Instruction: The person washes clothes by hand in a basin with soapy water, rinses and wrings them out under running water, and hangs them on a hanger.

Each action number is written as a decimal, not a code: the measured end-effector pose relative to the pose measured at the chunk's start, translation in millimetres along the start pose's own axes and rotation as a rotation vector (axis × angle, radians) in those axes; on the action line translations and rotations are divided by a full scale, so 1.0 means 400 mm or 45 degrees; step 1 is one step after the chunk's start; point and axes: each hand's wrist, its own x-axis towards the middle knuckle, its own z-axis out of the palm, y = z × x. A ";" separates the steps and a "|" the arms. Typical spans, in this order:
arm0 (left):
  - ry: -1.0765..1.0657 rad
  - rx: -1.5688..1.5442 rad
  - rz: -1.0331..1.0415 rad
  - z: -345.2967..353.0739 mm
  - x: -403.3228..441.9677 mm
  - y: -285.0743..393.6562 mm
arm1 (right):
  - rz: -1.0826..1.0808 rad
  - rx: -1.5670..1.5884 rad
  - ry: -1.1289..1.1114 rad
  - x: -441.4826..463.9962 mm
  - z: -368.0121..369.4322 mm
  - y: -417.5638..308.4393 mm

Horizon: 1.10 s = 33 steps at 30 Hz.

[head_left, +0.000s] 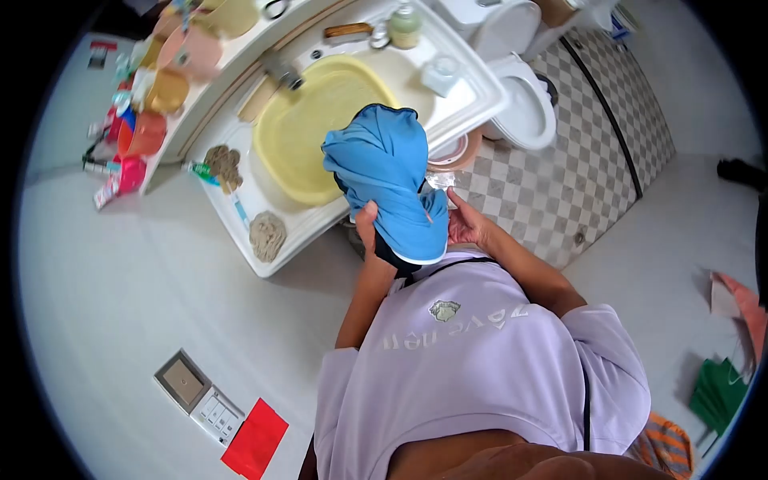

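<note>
A bunched blue cloth item (384,160) with dark edging and a white-trimmed lower edge hangs in front of my chest, partly over the washbasin. My left hand (368,228) is closed on its lower left side, thumb on top and the other fingers hidden underneath. My right hand (468,224) is beside its lower right edge, thumb spread and part of the palm showing. Some right fingertips are behind the cloth, so contact there is unclear. A yellow plastic basin (292,152) sits in the white washbasin (276,236), just beyond the cloth.
On the washbasin lie a brush (348,30), a soap bottle (405,26), a clear jar (440,76), toothpaste (200,171) and a beige scrubber (267,236). A faucet (282,70) overhangs the basin. The toilet (524,108) stands right on checkered floor. Cups (190,54) line the left shelf.
</note>
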 end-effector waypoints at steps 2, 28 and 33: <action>0.018 0.083 -0.030 0.029 0.003 -0.094 | -0.201 0.086 0.061 -0.024 -0.068 0.003; -0.261 0.989 -1.919 0.216 0.243 -1.292 | -2.503 1.166 1.178 -1.293 -0.564 0.330; -0.984 1.428 -1.900 0.319 0.330 -1.388 | -2.547 1.046 1.731 -1.276 -0.651 0.174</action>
